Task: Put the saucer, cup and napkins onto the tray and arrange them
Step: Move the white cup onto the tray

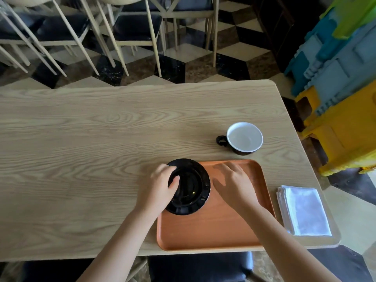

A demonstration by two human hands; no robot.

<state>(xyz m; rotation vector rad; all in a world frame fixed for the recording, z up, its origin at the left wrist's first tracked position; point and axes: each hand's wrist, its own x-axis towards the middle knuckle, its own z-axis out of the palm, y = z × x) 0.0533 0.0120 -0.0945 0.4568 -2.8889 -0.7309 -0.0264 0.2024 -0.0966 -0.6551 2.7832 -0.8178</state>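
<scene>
From my feed: left hand (162, 185) grips the black saucer (190, 188) at its left rim, thumb on top of the rim, other fingers curled round the edge, so it's pinching the saucer. Saucer sits just below frame centre, overlapping the upper left corner of the orange tray (215, 226); can't tell if it's resting on the tray lip or lifted a bit. Right hand (234, 181) is flat over the tray's upper part, just right of the saucer, fingers loosely spread & holding nothing; can't tell if the palm touches the tray. Cup (243, 138), black outside w/ white inside, stands upright on the wooden table (91, 139) above the tray's upper right corner, handle pointing left, apart from the tray. Napkins (303, 210), a white folded stack, lie on the table right of the tray at the lower right, near but not touching it.
</scene>
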